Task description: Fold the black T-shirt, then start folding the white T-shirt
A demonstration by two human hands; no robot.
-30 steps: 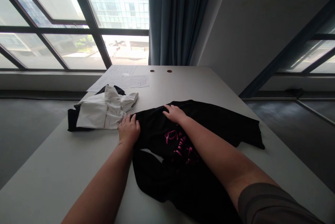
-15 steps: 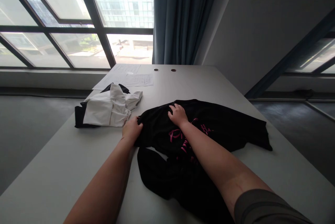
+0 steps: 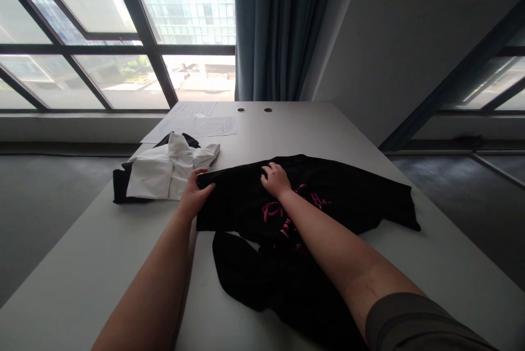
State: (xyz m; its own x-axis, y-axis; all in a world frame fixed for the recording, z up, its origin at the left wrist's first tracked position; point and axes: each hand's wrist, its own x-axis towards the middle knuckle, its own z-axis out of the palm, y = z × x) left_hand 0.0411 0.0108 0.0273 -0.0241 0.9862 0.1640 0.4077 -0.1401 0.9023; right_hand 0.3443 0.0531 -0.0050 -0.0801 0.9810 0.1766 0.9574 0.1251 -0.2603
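A black long-sleeved top (image 3: 348, 184) with pink lettering lies spread over the white table, its lower part running toward me under my right forearm. My left hand (image 3: 194, 192) is at the end of the left sleeve, thumb on the fabric and forefinger apart from it at the far corner; the other fingers are mostly hidden. Flat on the upper part of the top rests my right hand (image 3: 276, 180), fingers spread near the far edge. Close beyond my left hand is a folded white garment (image 3: 151, 176) on top of a black one (image 3: 121, 184).
Papers (image 3: 213, 126) lie at the far left of the table (image 3: 295, 132), near two round cable holes. Behind the table hang a blue curtain (image 3: 274, 28) and large windows (image 3: 197, 12). A grey wall slopes at the right.
My left hand has moved left, and the sleeve end now stretches farther out and lies flatter. Its thumb and forefinger have spread apart. My right hand stays on the top.
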